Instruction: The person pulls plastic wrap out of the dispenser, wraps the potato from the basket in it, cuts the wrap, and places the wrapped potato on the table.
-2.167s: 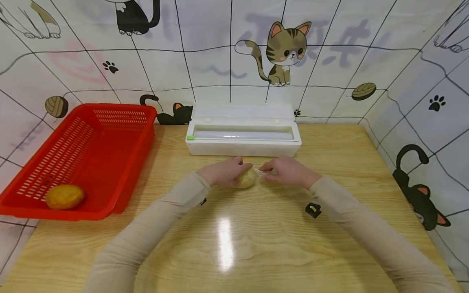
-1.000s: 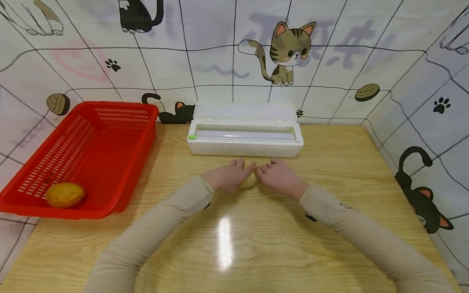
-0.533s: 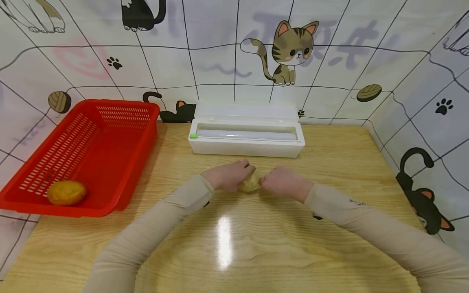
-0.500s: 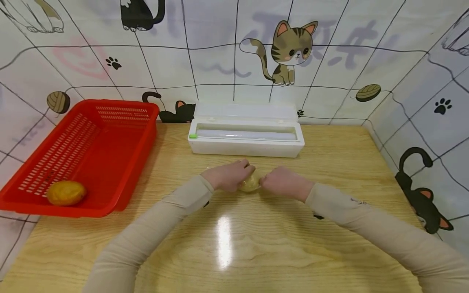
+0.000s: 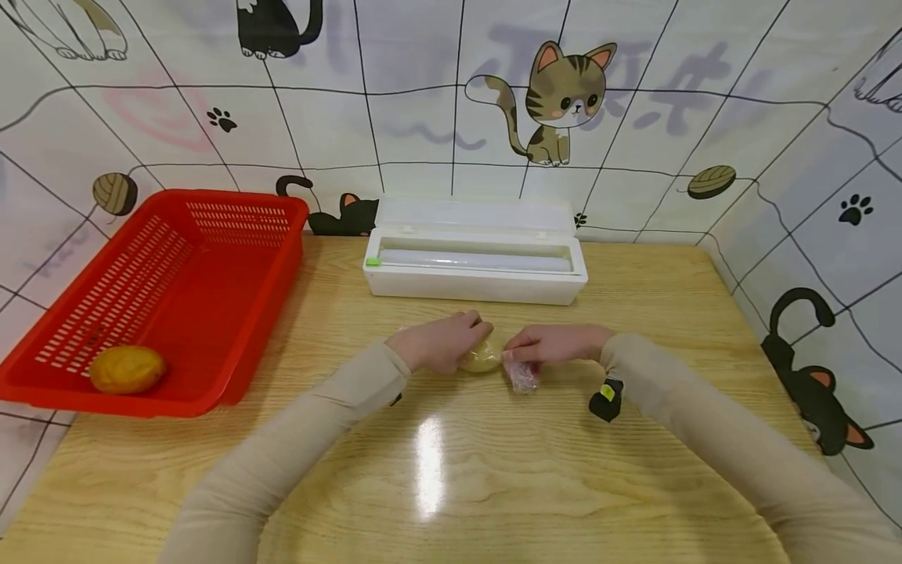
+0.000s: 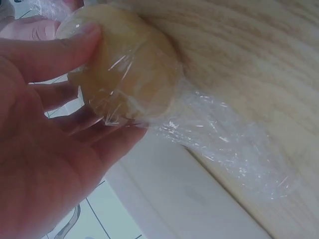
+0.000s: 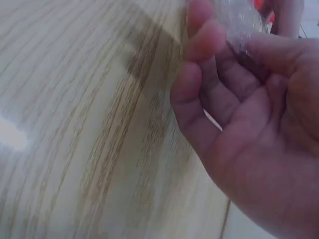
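Note:
A pale yellow, rounded fruit or vegetable wrapped in cling film sits at mid-table in the head view. My left hand grips it from the left, thumb on one side and fingers curled beneath in the left wrist view. From that side trails a loose tail of cling film. On the opposite side, my right hand pinches the other gathered end of the film, which hangs below its fingertips. In the right wrist view, thumb and fingers meet at the crinkled film, the remaining fingers curled.
Behind the hands stands a white cling film dispenser, lid raised, a roll inside. At left, a red basket holds a yellow oval fruit. A cat-patterned sheet borders the wooden table.
My right hand has turned from a closed fist beside the wrapped piece to a flatter pinch, slightly rightward, and the gathered film end now shows beneath it. My left hand keeps its hold.

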Action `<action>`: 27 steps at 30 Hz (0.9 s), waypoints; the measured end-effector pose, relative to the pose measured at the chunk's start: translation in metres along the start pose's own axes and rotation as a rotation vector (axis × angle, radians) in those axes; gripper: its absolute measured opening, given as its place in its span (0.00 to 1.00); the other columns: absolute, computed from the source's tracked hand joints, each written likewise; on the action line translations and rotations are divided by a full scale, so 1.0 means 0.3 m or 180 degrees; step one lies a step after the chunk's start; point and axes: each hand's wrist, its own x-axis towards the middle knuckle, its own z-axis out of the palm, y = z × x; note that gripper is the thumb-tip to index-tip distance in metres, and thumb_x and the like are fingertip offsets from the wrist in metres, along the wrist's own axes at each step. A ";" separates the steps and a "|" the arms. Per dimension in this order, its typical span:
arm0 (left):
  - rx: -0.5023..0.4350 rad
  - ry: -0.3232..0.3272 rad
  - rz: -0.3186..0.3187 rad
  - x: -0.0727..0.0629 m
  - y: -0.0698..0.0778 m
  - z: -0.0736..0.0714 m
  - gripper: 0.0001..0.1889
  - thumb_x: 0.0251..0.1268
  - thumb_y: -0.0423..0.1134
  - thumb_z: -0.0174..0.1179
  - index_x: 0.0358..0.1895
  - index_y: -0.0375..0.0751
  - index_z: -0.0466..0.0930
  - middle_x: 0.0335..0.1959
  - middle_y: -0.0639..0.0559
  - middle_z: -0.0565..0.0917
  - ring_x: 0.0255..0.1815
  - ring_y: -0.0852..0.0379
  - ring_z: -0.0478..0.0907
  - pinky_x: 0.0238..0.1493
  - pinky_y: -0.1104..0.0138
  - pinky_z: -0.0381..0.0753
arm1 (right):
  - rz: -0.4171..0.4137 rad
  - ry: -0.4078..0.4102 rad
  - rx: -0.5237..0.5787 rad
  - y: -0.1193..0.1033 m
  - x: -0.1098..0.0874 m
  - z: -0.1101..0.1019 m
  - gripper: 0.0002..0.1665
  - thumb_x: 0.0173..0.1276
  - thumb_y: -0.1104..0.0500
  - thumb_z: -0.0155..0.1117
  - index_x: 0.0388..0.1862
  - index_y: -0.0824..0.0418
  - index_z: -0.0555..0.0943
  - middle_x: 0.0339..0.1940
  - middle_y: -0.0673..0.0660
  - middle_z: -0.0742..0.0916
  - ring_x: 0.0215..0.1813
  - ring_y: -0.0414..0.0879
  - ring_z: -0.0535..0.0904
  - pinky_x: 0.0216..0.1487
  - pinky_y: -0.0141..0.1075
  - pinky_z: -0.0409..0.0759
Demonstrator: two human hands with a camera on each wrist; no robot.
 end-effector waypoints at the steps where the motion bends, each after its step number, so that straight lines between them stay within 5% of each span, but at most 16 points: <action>1: -0.0007 0.0018 -0.0019 -0.002 0.002 0.002 0.35 0.63 0.26 0.58 0.73 0.36 0.56 0.61 0.41 0.68 0.58 0.49 0.70 0.60 0.63 0.70 | 0.0012 -0.0030 0.0134 0.007 0.000 -0.001 0.17 0.79 0.59 0.45 0.41 0.65 0.80 0.28 0.50 0.81 0.31 0.43 0.77 0.36 0.37 0.78; 5: 0.0087 0.0068 -0.0049 -0.010 0.013 0.005 0.39 0.64 0.26 0.59 0.76 0.36 0.50 0.62 0.41 0.69 0.59 0.48 0.70 0.61 0.63 0.70 | 0.0168 -0.0082 0.0691 0.025 -0.001 -0.003 0.18 0.79 0.59 0.44 0.47 0.70 0.79 0.35 0.53 0.83 0.36 0.42 0.78 0.41 0.36 0.78; 10: 0.0194 0.0272 -0.0034 -0.011 0.022 0.006 0.27 0.63 0.31 0.62 0.64 0.31 0.65 0.54 0.41 0.75 0.55 0.47 0.73 0.57 0.62 0.73 | 0.0330 0.0108 0.1269 0.030 0.014 0.007 0.16 0.75 0.62 0.43 0.31 0.63 0.78 0.24 0.50 0.78 0.26 0.39 0.72 0.31 0.30 0.72; 13: 0.0152 0.0398 -0.0004 -0.011 0.027 0.007 0.21 0.59 0.37 0.67 0.53 0.34 0.72 0.44 0.46 0.77 0.45 0.52 0.75 0.48 0.64 0.76 | 0.0475 0.0277 0.1270 0.020 0.026 0.015 0.18 0.71 0.63 0.44 0.21 0.58 0.74 0.15 0.48 0.72 0.18 0.37 0.65 0.23 0.27 0.63; 19: 0.0108 0.0557 -0.0037 -0.020 0.045 0.015 0.21 0.54 0.40 0.72 0.46 0.35 0.75 0.39 0.48 0.77 0.40 0.53 0.75 0.41 0.62 0.77 | 0.0978 0.0578 0.1220 -0.027 0.034 0.032 0.18 0.63 0.59 0.45 0.12 0.55 0.68 0.08 0.46 0.63 0.14 0.36 0.55 0.19 0.29 0.54; 27: 0.0137 0.0543 -0.0171 -0.023 0.063 0.014 0.22 0.54 0.44 0.73 0.45 0.34 0.76 0.38 0.48 0.78 0.40 0.53 0.76 0.41 0.63 0.78 | 0.1007 0.0584 0.2379 -0.054 0.033 0.058 0.22 0.64 0.62 0.39 0.09 0.52 0.57 0.07 0.43 0.60 0.11 0.33 0.52 0.18 0.27 0.50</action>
